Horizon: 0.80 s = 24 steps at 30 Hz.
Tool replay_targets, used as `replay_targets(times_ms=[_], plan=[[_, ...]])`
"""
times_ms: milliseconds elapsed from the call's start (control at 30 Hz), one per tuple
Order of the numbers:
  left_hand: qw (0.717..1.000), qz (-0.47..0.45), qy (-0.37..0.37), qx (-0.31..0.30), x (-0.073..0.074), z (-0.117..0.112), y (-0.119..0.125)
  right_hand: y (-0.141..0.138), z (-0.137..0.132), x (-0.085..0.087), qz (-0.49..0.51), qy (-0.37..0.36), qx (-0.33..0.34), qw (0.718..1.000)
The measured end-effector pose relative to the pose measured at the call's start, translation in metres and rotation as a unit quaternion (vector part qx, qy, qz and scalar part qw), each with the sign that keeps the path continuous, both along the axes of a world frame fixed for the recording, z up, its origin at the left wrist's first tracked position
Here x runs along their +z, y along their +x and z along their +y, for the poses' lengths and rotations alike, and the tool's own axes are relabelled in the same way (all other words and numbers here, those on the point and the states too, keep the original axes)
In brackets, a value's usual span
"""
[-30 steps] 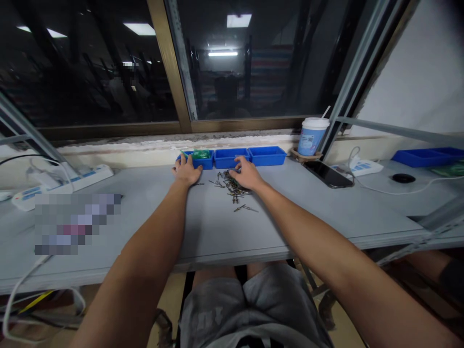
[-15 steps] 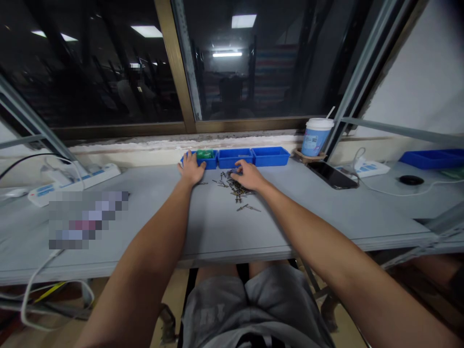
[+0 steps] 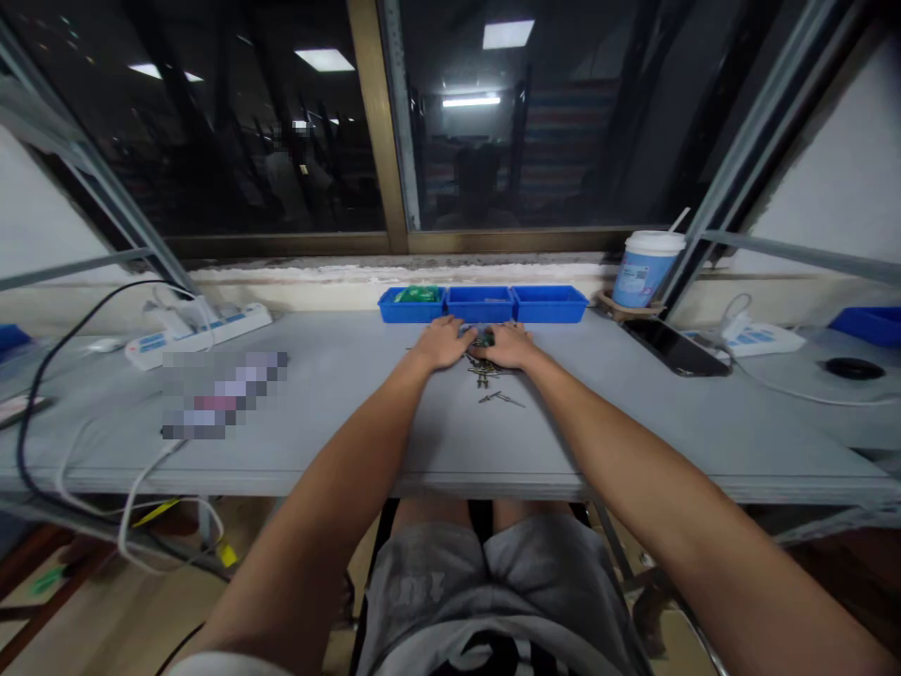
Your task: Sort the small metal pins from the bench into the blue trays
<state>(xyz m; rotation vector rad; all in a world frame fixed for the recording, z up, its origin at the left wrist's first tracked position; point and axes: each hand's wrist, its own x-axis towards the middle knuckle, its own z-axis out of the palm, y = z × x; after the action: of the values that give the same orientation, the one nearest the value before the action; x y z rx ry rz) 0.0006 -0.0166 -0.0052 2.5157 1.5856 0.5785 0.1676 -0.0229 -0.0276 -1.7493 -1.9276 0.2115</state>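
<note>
A pile of small metal pieces with thin pins, which look like pop rivets (image 3: 482,368), lies on the grey table. My left hand (image 3: 443,344) rests at the pile's left side with its fingers spread and lowered onto the table. From the right, my right hand (image 3: 508,345) touches the pile, its fingers apart and partly hidden behind the hand. Both hands cover part of the pile. A few loose rivets (image 3: 503,400) lie nearer to me. Just beyond the hands stand a left blue bin (image 3: 391,312), a middle blue bin (image 3: 480,310) and a right blue bin (image 3: 549,311).
A green packet (image 3: 420,294) sits in the left bin. To the right are a lidded cup (image 3: 644,272) on a cardboard holder, a phone (image 3: 677,349) and a power strip (image 3: 764,340). Another power strip (image 3: 239,329) and cables (image 3: 42,394) lie at the left.
My left hand has come off the left blue bin and moved right and nearer to the pile. My right hand stays at the pile's right side. The view has turned slightly left.
</note>
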Motion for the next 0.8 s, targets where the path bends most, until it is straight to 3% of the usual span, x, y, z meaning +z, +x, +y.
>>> replay_targets(times_ms=[233,433,667,800], plan=[[0.998,0.028,-0.047,-0.009,-0.014,-0.005,0.011,0.005,0.012,-0.017,0.093,0.070,0.049,0.992],[0.999,0.038,-0.006,-0.014,-0.012,-0.011,0.015,0.004,0.008,-0.009,0.091,0.122,0.076,0.985],[0.997,-0.067,0.019,-0.041,-0.006,-0.012,0.021,0.002,0.000,0.009,0.286,0.166,0.045,0.943],[0.980,-0.180,0.035,-0.071,-0.005,-0.009,0.023,0.000,-0.002,0.016,0.352,0.188,0.042,0.916]])
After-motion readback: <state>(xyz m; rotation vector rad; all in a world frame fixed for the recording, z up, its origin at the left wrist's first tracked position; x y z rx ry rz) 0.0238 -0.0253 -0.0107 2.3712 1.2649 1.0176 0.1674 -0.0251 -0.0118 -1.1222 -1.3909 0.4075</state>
